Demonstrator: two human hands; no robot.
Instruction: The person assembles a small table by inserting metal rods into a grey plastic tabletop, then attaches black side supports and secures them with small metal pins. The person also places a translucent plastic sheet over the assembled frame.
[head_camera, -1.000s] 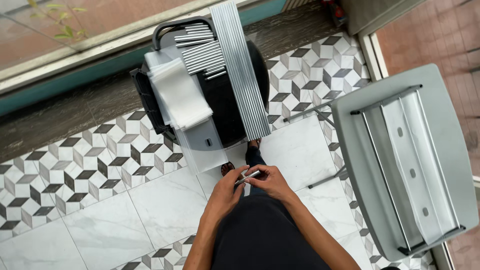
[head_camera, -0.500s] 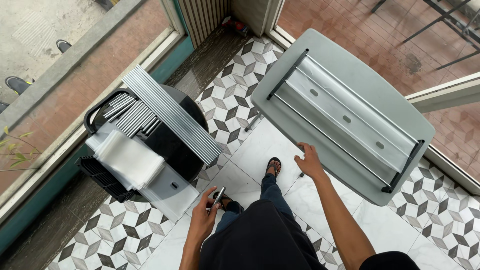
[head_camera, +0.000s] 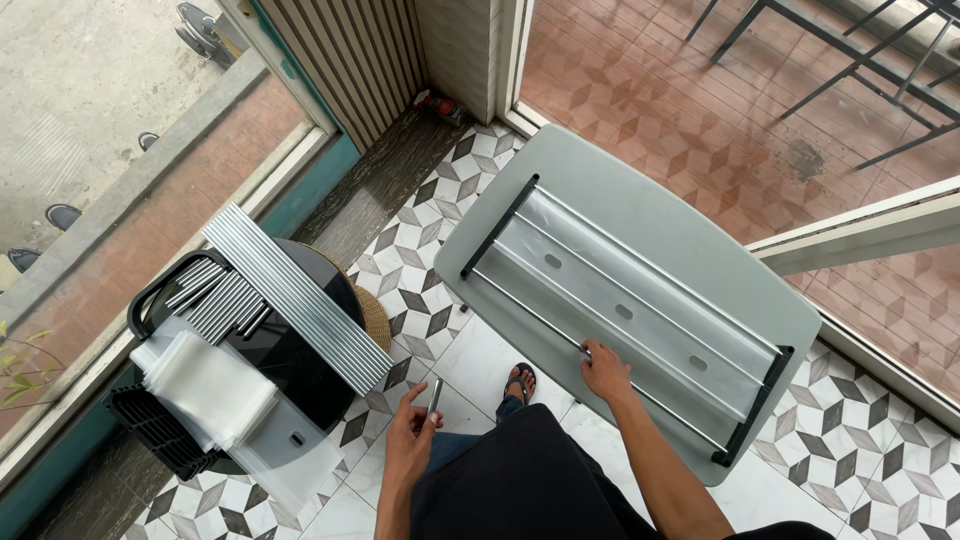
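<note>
While the right hand (head_camera: 606, 368) grips a thin metal rod (head_camera: 560, 330) on the near edge of the grey board (head_camera: 640, 200), right of centre, the left hand (head_camera: 410, 440) pinches a small pen-like tool (head_camera: 435, 397). Rod looks stiff, smooth, probably slippery; best gripped mid-length. Bundled rods (head_camera: 295, 295) lie far left.

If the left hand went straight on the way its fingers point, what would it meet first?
The left hand, holding a small slim metal piece, points up and slightly right across the patterned floor tiles. Judging loosely, it would first reach the near edge of the grey tabletop; depth is unclear.
</note>
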